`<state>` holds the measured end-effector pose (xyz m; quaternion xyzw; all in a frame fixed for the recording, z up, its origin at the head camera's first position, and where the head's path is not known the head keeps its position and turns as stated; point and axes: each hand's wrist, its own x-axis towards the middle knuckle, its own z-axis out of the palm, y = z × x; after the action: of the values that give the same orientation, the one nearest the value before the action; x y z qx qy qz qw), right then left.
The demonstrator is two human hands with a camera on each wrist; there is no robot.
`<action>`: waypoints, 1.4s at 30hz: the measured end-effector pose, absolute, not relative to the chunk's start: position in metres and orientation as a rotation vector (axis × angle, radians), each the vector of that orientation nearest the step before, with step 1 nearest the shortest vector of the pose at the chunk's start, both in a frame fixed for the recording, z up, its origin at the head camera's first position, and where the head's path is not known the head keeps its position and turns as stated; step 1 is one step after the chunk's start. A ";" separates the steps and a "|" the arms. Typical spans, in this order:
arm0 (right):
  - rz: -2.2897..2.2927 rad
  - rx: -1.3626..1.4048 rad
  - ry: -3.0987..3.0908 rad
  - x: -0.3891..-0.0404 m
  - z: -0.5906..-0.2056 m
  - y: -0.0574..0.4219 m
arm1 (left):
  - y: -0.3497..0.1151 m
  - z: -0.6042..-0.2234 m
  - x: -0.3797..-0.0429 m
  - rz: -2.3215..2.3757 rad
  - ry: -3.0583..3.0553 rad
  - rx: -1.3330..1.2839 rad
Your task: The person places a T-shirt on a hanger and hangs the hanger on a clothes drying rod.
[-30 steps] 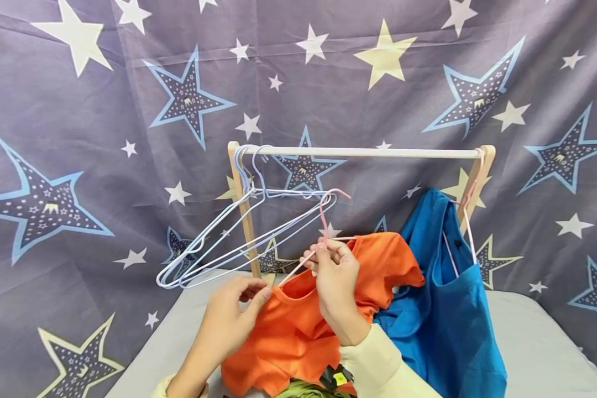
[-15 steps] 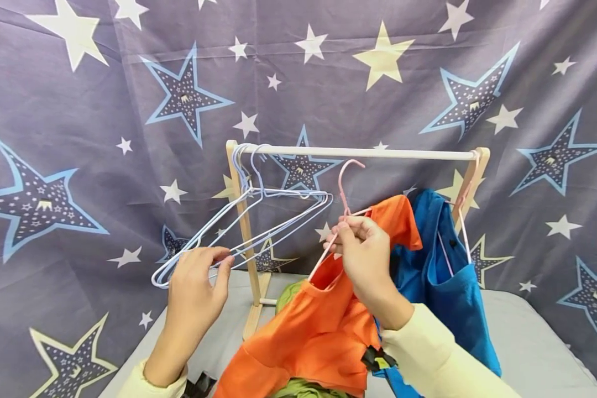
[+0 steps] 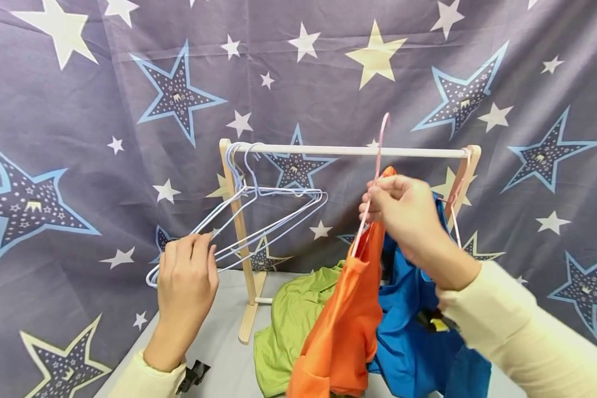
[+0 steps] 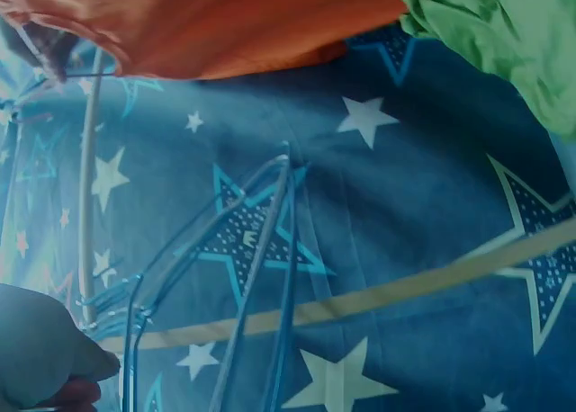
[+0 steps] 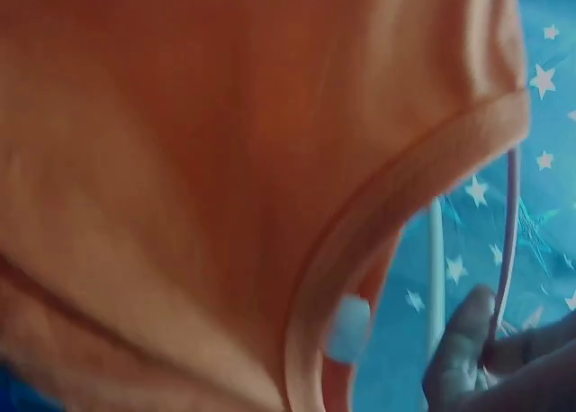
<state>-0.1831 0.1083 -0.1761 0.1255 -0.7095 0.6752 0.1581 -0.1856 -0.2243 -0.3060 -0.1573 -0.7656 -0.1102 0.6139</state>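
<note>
My right hand [image 3: 403, 213] pinches a pink clothes hanger [image 3: 380, 145] just below its hook, which rises above the rack's rod. An orange T-shirt [image 3: 350, 309] hangs from this hanger; its neckline fills much of the right wrist view, beside the pinching fingertips [image 5: 472, 326]. My left hand [image 3: 186, 282] is at the left ends of several pale blue hangers [image 3: 273, 232], overlapping them in the head view with its fingertips mostly hidden. In the left wrist view the hanger wires [image 4: 256, 277] run beside my left thumb, and no grip on them shows.
The wooden rack's white rod [image 3: 318, 149] spans the middle. A blue garment [image 3: 408, 326] hangs on another pink hanger at the right post. A green garment [image 3: 293, 326] lies on the grey surface [image 3: 219, 331]. A star-patterned cloth [image 3: 179, 44] forms the backdrop.
My right hand has raised the pink hanger and orange T-shirt up and rightward, turning the shirt edge-on. My left hand has left the shirt's neckline and moved left to the pale blue hangers.
</note>
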 end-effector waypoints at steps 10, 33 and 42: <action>1.527 0.438 -2.435 -0.197 -0.130 0.158 | -0.229 -0.309 -0.195 -0.162 -1.755 -0.355; 0.635 0.326 -2.707 -0.223 -0.129 0.228 | -0.228 -0.309 -0.200 -0.146 -1.766 -0.378; 0.436 0.291 -2.746 -0.227 -0.138 0.228 | -0.228 -0.308 -0.199 -0.153 -1.767 -0.365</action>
<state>-0.2265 0.2282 -0.1376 0.1026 -0.9676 0.1535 0.1720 -0.1995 -0.2278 -0.3078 -0.1586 -0.7678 -0.0665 0.6172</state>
